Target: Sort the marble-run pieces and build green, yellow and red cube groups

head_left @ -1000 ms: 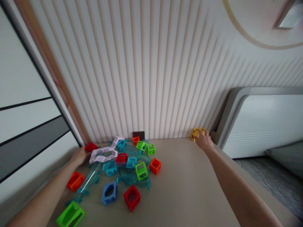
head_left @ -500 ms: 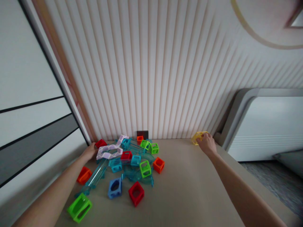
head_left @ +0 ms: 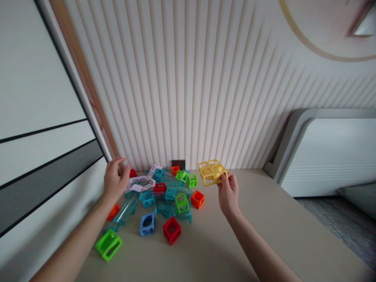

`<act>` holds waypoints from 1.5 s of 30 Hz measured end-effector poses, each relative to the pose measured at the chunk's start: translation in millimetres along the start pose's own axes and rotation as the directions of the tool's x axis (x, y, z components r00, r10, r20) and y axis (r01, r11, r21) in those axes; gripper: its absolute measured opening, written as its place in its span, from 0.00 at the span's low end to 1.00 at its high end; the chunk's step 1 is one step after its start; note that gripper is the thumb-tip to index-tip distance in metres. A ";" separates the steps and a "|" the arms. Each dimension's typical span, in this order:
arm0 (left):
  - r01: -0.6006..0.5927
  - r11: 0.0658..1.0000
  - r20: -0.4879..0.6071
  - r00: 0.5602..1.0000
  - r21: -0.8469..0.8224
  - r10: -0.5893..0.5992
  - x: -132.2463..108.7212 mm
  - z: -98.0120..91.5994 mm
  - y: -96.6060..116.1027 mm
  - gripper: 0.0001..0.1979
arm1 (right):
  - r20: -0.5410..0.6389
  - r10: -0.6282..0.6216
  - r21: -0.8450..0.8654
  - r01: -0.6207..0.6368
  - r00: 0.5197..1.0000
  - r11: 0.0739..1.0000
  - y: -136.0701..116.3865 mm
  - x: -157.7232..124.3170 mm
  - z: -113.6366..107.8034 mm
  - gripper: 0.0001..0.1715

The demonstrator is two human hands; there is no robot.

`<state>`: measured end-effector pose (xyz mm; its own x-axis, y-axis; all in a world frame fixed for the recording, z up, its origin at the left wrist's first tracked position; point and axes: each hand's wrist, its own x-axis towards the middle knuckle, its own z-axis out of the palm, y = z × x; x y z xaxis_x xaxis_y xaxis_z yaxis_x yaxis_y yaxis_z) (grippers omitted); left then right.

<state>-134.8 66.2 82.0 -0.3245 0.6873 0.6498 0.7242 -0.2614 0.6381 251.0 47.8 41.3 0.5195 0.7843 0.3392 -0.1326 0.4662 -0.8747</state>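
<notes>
My right hand (head_left: pixel 228 192) grips a yellow lattice piece (head_left: pixel 212 172) by its right edge and holds it in the air above the beige tabletop (head_left: pixel 264 235). My left hand (head_left: pixel 115 181) hovers over the left side of a pile of plastic toy parts, fingers loosely curled with nothing in them. It is nearest a lilac zigzag track (head_left: pixel 141 182) and a small red cube (head_left: pixel 133 173). Hollow cubes lie scattered around: a red one (head_left: pixel 172 230), a blue one (head_left: pixel 147 224), a green one (head_left: pixel 108 244), an orange one (head_left: pixel 197 199). Clear teal tubes (head_left: pixel 125 210) run under the pile.
A ribbed white wall (head_left: pixel 188 98) rises right behind the table, with a small dark block (head_left: pixel 178 164) at its foot. A panelled cabinet (head_left: pixel 35 156) flanks the left edge. A white and grey headboard (head_left: pixel 329 152) stands at the right.
My right hand has lifted the yellow lattice piece from the far right corner and carried it left toward the pile. My left hand has risen off the table beside the lilac track.
</notes>
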 end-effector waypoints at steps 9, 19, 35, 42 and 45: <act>0.614 0.534 0.669 0.734 -0.581 -0.115 -134.2 48.2 138.3 0.26 | 0.347 -0.244 0.231 0.169 0.905 0.958 -2.6 -83.3 13.6 0.09; 0.582 0.383 0.509 0.813 -0.718 -0.281 -150.5 62.9 112.3 0.30 | 0.640 -0.093 0.048 0.082 0.763 0.996 2.1 -113.4 -1.9 0.22; 0.507 0.476 0.490 0.855 -0.718 -0.172 -167.0 55.9 105.3 0.27 | 0.504 0.116 -0.085 -0.084 0.856 0.993 -3.6 -95.7 -5.0 0.27; 0.581 0.373 0.586 0.802 -0.723 -0.115 -160.0 50.9 112.6 0.25 | 0.386 0.216 -0.084 -0.199 0.897 0.976 4.0 -92.9 -9.0 0.30; 0.634 0.303 0.648 0.759 -0.711 -0.067 -157.4 47.9 116.4 0.25 | 0.334 0.269 -0.068 -0.261 0.903 0.963 11.1 -92.0 -12.2 0.32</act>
<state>29.8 -40.0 34.1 0.0991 0.9782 0.1825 -0.4187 -0.1254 0.8994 212.1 -24.2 -3.9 0.1514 0.9706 0.1870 -0.2061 0.2160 -0.9544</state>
